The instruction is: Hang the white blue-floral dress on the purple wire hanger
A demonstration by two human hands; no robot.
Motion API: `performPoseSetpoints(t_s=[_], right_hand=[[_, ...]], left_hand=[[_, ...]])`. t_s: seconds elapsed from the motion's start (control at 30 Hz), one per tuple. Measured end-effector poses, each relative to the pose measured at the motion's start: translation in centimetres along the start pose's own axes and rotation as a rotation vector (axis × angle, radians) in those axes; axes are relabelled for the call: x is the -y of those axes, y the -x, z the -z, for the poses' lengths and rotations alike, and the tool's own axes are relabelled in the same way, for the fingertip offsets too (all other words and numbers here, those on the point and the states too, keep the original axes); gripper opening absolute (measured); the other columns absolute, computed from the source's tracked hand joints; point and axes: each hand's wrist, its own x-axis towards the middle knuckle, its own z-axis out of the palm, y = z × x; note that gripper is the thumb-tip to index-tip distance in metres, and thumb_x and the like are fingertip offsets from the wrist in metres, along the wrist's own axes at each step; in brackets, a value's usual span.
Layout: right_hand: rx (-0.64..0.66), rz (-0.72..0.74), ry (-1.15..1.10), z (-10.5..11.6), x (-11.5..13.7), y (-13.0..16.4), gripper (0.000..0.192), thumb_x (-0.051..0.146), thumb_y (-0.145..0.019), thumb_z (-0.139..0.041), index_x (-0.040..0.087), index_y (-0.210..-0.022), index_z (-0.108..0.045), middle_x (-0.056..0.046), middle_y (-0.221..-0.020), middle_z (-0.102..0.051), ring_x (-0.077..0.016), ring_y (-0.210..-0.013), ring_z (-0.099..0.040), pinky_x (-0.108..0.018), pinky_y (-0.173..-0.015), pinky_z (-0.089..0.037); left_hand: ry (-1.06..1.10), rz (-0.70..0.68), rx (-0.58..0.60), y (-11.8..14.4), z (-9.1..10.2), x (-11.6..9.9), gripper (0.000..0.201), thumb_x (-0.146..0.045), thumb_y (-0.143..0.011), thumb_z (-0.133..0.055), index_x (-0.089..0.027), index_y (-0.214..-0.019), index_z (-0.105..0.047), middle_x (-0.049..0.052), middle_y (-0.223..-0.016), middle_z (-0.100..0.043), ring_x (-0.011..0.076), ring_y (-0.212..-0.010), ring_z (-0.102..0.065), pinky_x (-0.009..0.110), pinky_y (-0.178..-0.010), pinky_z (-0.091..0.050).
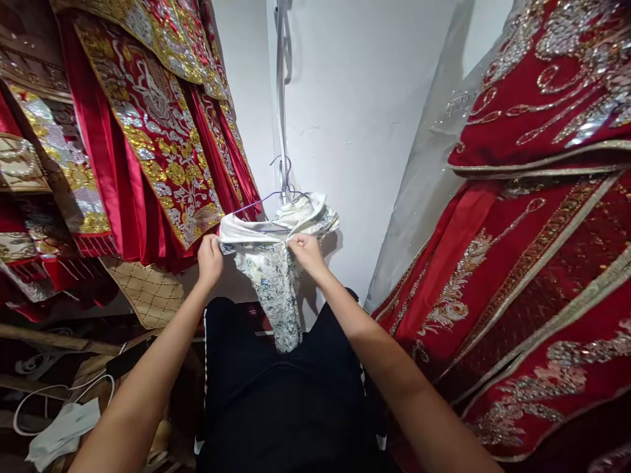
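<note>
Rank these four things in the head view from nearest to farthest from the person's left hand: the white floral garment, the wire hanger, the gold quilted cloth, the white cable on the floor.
From the left hand:
1. White floral garment, gripped in that hand, centre.
2. Gold quilted cloth, below left.
3. Wire hanger, above right.
4. White cable, lower left floor.

A thin wire hanger [276, 197] on the white wall [355, 118] carries a pale patterned garment [273, 263], draped over it and trailing down its middle.
</note>
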Motion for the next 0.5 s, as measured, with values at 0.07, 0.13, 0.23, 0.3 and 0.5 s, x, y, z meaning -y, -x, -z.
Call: performPoseSetpoints(t_s=[0.07, 0.13, 0.23, 0.3, 0.5], right_hand=[[0.059, -0.014, 0.018, 0.6, -0.2, 0.4, 0.018, 0.031, -0.072, -0.055, 0.020, -0.058, -0.049, 0.005, -0.051, -0.042, -0.0105, -0.049, -0.035, -0.025, -0.048, -0.025], [0.132, -0.023, 0.044, 1.5, -0.7, 1.1, 0.019, 0.030, -0.072, -0.054, 0.020, -0.056, -0.050, 0.004, -0.051, -0.043, -0.0106, -0.049, -0.037, -0.024, -0.050, -0.027], [0.257, -0.032, 0.101, 2.9, -1.6, 2.3, 0.020, 0.028, -0.071, -0.056, 0.019, -0.053, -0.051, 0.005, -0.049, -0.044, -0.0103, -0.050, -0.039, -0.024, -0.051, -0.028], [0.338, -0.048, 0.139, 3.7, -2.3, 3.0, 0.021, 0.027, -0.071, -0.059, 0.018, -0.053, -0.052, 0.005, -0.049, -0.046, -0.0101, -0.049, -0.040, -0.024, -0.051, -0.029], [0.550, -0.062, 0.094, 4.0, -2.7, 3.3, 0.030, 0.037, -0.068, -0.075, 0.017, -0.088, -0.065, 0.000, -0.077, -0.065, -0.0145, -0.067, -0.057, -0.026, -0.062, -0.045]], left_hand=[[0.002, -0.028, 0.174, 3.5, -0.3, 1.2, 0.015, -0.027, -0.094, -0.042, -0.021, -0.088, -0.053, 0.006, -0.085, -0.059, 0.0211, -0.081, -0.055, 0.033, -0.081, -0.043], [0.036, -0.049, 0.328, 6.2, -1.0, 1.5, 0.012, -0.030, -0.090, -0.050, -0.022, -0.082, -0.054, 0.004, -0.077, -0.059, 0.0204, -0.073, -0.056, 0.031, -0.074, -0.044], [0.102, -0.062, 0.449, 7.7, -2.8, 0.7, 0.018, -0.035, -0.091, -0.050, -0.022, -0.081, -0.053, 0.000, -0.069, -0.056, 0.0184, -0.064, -0.055, 0.030, -0.068, -0.045], [0.145, -0.052, 0.422, 7.1, -4.3, -0.6, 0.024, -0.038, -0.097, -0.040, -0.021, -0.084, -0.051, 0.001, -0.073, -0.056, 0.0178, -0.068, -0.055, 0.029, -0.071, -0.046], [0.277, -0.059, 0.324, 3.6, -7.8, -8.5, 0.033, -0.043, -0.102, -0.025, -0.021, -0.096, -0.048, 0.003, -0.087, -0.056, 0.0162, -0.083, -0.056, 0.027, -0.079, -0.047]])
